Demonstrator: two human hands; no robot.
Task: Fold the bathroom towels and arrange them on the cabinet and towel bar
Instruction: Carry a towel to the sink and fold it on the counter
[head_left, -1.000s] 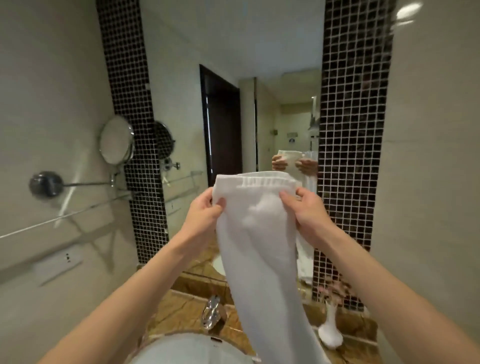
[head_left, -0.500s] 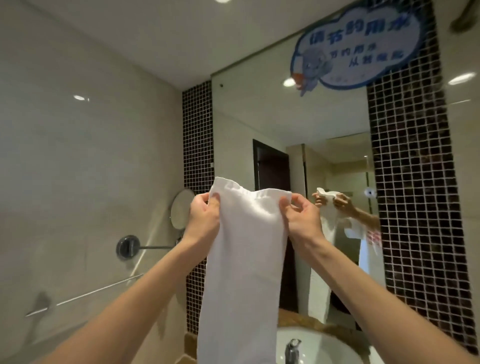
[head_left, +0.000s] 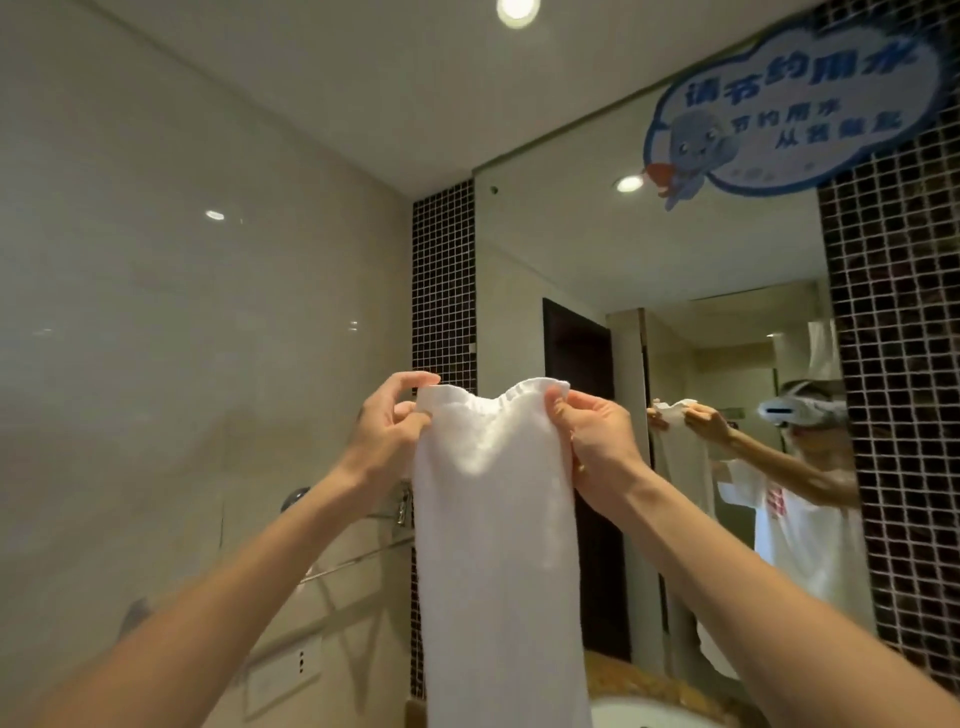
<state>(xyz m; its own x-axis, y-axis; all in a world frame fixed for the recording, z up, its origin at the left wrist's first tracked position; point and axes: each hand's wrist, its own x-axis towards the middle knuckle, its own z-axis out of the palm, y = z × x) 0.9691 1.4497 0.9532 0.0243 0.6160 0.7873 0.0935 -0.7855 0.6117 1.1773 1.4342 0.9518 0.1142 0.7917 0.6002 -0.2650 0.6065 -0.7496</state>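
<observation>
- Towel folding is the step we judge to be in hand: we hold it up in the air by its top edge, in front of the wall and the mirror, and it lies on neither the cabinet nor the bar.
- At far left, the towel bar runs along the tiled wall, lower than our hands and partly hidden behind the cloth; nothing hangs on the part we can see.
- Our left hand pinches the top left corner between thumb and fingers, with the forefinger lifted a little above the hem.
- Between the hands the towel is white, long and narrow, probably already doubled lengthwise. Its top hem is rippled and dips in the middle, so the edge is not pulled taut. The body hangs straight down past the bottom of the view, and we cannot see its lower end.
- Our right hand grips the top right corner, fingers curled round the edge.
- Next, we think, the hem wants drawing level and taut, then the top brought down to meet the bottom end, corners matched, before it goes over the bar.
- At lower right the sink sits just below the hanging cloth, so we should keep the tail out of it.
</observation>
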